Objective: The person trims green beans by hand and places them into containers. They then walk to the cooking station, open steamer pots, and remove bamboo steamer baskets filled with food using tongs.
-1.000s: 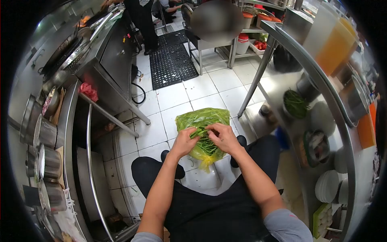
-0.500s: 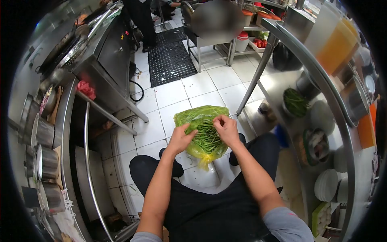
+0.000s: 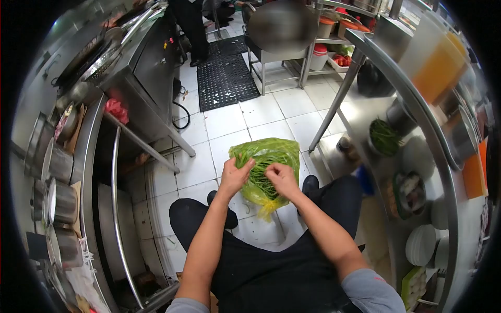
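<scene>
Bag [image 3: 267,206] of yellow-green, see-through plastic is in front of the person, between the two knees, and all places below are told from this bag. Inside its open part there lies a heap of thin green stalks [image 3: 264,180], many of them side by side. The left hand [image 3: 235,176] is at the left side of the bag, with the thumb over the edge of the heap; its grip is rather wide, the thumb standing apart from the fingers. The right hand [image 3: 282,180] is over the right part of the bag, just beside the left hand but not touching it. Its grip is narrow, with the fingers curled (whether a stalk is pinched there, I cannot tell).

White tiled floor [image 3: 223,148] shows around the bag. Beyond the bag lies a black mat [image 3: 227,83] with holes, and near its far end stands another person [image 3: 190,31] in dark clothes. To the left of the bag there are metal pots [image 3: 63,203] in a row. To its right is a steel counter [image 3: 409,99]; under it, a bowl of green vegetables [image 3: 384,136] is on a shelf.
</scene>
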`<state>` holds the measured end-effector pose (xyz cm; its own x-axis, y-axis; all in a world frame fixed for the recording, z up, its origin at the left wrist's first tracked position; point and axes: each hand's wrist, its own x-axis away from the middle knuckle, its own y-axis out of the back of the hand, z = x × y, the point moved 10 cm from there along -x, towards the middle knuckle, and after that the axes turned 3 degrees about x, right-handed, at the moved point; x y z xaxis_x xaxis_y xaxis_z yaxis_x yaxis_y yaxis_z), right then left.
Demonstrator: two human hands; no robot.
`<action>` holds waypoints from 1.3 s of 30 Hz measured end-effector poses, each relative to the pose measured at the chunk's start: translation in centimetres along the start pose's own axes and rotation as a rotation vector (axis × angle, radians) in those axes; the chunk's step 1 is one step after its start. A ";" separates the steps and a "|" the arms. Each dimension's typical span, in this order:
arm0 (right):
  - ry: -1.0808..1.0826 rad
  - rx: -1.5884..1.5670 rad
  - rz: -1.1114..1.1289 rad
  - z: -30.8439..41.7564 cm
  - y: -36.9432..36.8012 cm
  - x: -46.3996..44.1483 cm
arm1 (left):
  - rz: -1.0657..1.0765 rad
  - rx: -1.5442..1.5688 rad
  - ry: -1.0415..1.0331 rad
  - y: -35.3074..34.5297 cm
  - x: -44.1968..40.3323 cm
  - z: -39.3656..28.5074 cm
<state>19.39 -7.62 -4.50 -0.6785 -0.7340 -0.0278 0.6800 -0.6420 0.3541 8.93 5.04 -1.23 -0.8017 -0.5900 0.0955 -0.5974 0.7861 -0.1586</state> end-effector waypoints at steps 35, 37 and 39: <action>0.347 0.494 0.054 7.0 2.2 0.3 | 0.302 -0.632 -0.277 -3.4 0.5 0.3; 0.326 0.507 -0.030 6.7 2.9 0.0 | 0.278 -0.589 -0.271 -3.5 0.6 -0.5; 0.111 0.188 -0.082 4.7 4.3 -1.1 | 0.186 -0.259 0.229 -1.7 0.7 1.7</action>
<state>21.73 -8.54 1.45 -0.6875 -0.7078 -0.1624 0.5536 -0.6555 0.5137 9.41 3.01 -2.61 -0.8628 -0.3996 0.3098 -0.4027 0.9136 0.0569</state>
